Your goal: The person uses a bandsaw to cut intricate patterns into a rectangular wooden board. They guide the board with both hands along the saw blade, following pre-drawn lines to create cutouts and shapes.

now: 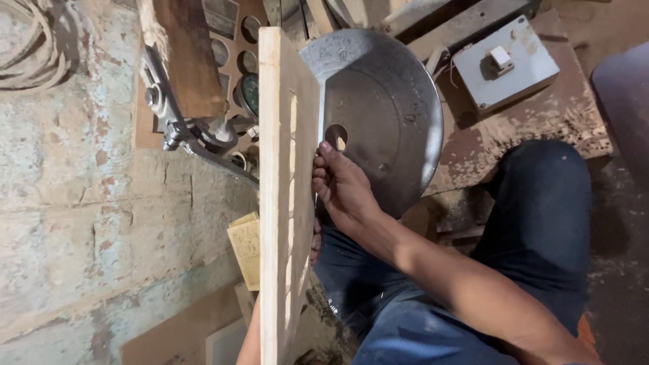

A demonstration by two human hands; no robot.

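Note:
A long pale wooden board (280, 135) with a row of cut slots stands on edge in the middle of the head view. My right hand (341, 186) grips its right side, thumb and fingers pressed on the wood. Just below, the fingertips of my left hand (316, 242) curl round the same edge; the rest of that hand is hidden behind the board, and its forearm shows at the bottom. A round grey metal disc (389, 115) with a hole lies right behind the board, close to my right hand.
A dark metal arm with clamps (186, 132) reaches toward the board from the left. A grey switch box (503, 64) sits on a sawdust-covered surface at upper right. A worn brick wall (81, 203) fills the left. Small wood offcuts (247, 250) lie below.

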